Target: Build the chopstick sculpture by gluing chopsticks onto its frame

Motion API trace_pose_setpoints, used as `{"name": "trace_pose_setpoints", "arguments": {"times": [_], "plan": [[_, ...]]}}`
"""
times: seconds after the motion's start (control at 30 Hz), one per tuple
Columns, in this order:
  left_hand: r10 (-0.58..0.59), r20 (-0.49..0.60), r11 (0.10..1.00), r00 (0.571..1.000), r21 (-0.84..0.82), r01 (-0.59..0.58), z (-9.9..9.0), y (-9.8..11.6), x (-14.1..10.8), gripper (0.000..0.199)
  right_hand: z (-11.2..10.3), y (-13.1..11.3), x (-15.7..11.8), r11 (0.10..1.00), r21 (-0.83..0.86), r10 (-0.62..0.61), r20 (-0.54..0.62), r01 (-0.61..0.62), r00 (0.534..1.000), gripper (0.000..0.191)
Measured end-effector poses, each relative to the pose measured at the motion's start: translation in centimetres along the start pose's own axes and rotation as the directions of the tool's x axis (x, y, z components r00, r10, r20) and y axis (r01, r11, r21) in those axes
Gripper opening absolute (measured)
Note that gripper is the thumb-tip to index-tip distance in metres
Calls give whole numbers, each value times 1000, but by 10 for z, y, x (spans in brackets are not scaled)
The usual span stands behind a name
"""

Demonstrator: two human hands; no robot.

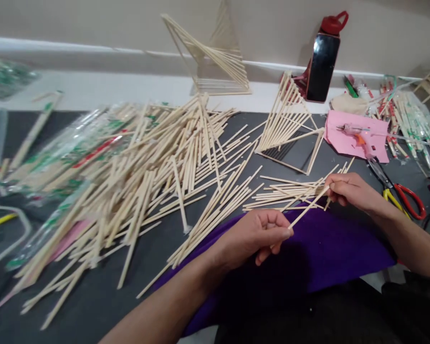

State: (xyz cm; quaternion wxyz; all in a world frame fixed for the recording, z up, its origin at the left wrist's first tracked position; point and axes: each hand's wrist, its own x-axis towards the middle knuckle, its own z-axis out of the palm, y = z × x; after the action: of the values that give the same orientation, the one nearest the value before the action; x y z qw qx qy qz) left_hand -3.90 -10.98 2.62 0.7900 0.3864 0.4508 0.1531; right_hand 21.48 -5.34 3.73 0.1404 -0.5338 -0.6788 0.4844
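A thin wooden stick (308, 209) is stretched between my two hands above a purple cloth (329, 243). My left hand (263, 234) pinches its lower end between thumb and fingers. At the upper end, my right hand (346, 189) closes on it with the fingertips. Just behind the hands lies a small pile of loose sticks (283, 189). Beyond that stands a frame built of sticks (290, 124), with a slanted fan of sticks on a square base. To the left of my left hand, more loose sticks (215, 215) spread over the dark table.
A large heap of sticks (129, 167), partly in plastic wrappers, covers the left side. Another stick structure (218, 62) stands at the wall. On the right are a phone (322, 67) propped upright, a glue gun (358, 135) on pink sheets (380, 131), pliers (381, 177) and red-handled scissors (410, 200).
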Motion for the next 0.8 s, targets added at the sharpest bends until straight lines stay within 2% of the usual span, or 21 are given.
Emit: {"name": "trace_pose_setpoints", "arguments": {"times": [0.1, 0.23, 0.3, 0.4, 0.5, 0.57, 0.67, 0.73, 0.8], "plan": [[-6, -29, 999, 1000, 35, 7, 0, 0, 0, 29, -1, 5, 0, 965, 258, 30, 62, -45, 998, 19], [-13, -74, 997, 997, 78, 19, -1, -2, 1, 30, -3, 7, 0, 965, 263, -20, 88, -4, 996, 26], [-14, -94, 995, 995, 97, 24, -1, -2, 1, 31, -6, 5, 0, 980, 190, -73, 68, 59, 995, 32], [-4, -123, 992, 992, 121, 19, -1, -2, 2, 30, -7, 2, -1, 967, -46, -250, -1, 250, 968, 24], [7, -140, 991, 990, 135, 12, 0, -1, 1, 28, -3, 0, -1, 836, -363, -440, 4, 411, 898, 22], [12, -138, 991, 990, 132, 6, 1, -1, 1, 25, 1, 2, -1, 735, -519, -487, 44, 436, 872, 25], [14, -137, 992, 990, 127, 3, 3, 0, 1, 22, 7, 7, -1, 617, -663, -491, 96, 423, 866, 25], [14, -142, 991, 990, 130, 5, 4, 0, 1, 21, 9, 11, 0, 564, -708, -493, 124, 425, 861, 24], [17, -148, 991, 989, 130, 2, 5, 0, 0, 19, 9, 13, 1, 548, -716, -508, 126, 433, 852, 24]]}}
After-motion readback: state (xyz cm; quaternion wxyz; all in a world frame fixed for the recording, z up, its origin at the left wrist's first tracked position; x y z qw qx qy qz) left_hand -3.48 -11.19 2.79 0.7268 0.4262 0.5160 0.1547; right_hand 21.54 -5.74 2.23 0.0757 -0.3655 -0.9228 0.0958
